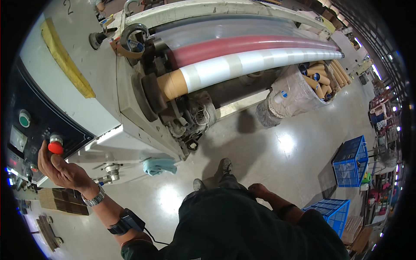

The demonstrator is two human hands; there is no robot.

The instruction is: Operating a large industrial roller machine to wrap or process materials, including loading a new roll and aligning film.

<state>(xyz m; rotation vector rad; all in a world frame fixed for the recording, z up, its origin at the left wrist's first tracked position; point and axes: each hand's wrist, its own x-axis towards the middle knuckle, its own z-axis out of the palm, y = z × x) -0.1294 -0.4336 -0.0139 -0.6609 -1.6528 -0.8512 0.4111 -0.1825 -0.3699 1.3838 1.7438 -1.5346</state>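
At the left, my left hand (65, 173) curls its fingers and thumb round the red mushroom-head button (55, 147) on a dark control panel (78, 134). A green round button (24, 118) sits further up the same panel. My right hand (258, 190) hangs low beside my body, fingers curled in, with nothing visible in it. Ahead, a roll wound with white film (260, 62) lies across the machine, its brown cardboard core end (172, 85) showing at the left. Behind it runs a red roller (242, 44).
A plastic-lined bin (292, 93) of cardboard tubes (320, 79) stands under the roll's right end. Blue crates (350, 162) are on the floor at right. A light-green cloth (159, 166) lies near the machine's base. Stacked cardboard (60, 201) is at lower left.
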